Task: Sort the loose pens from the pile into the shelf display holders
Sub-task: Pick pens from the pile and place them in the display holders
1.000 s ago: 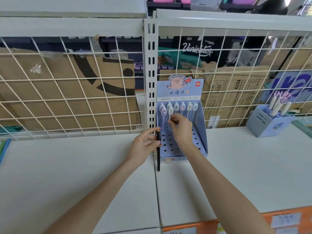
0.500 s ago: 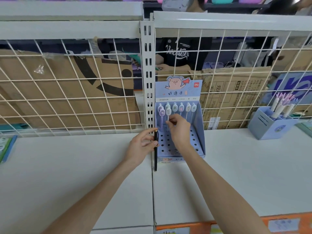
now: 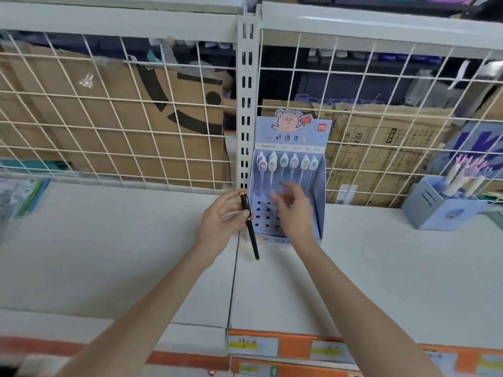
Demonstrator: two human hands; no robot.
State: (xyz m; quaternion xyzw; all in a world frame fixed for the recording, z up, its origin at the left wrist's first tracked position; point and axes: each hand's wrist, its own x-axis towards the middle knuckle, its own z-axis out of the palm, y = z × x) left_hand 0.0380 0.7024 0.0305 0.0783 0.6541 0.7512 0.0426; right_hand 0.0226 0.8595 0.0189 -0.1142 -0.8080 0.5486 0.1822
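A blue cardboard display holder [image 3: 320, 186] with a pig picture stands on the white shelf [image 3: 109, 254] against the wire grid. Several pens with oval tops [image 3: 284, 161] stand in its back rows; the front holes are bare. My left hand [image 3: 221, 221] pinches a black pen with gold trim [image 3: 249, 224], held nearly upright just left of the holder, tip down near the shelf. My right hand [image 3: 295, 210] hovers over the holder's hole panel, fingers spread and blurred, holding nothing.
A second blue pen holder [image 3: 441, 210] with white and pink pens stands at the right. Packaged goods [image 3: 19, 197] lie at the far left. A wire grid [image 3: 136, 118] with cardboard boxes behind it closes the back. Orange price strips [image 3: 294, 346] edge the shelf front.
My right hand has let go of the oval-topped pen it was placing and drawn back from the back row, fingers now spread. My left hand keeps the black pen, tilted slightly.
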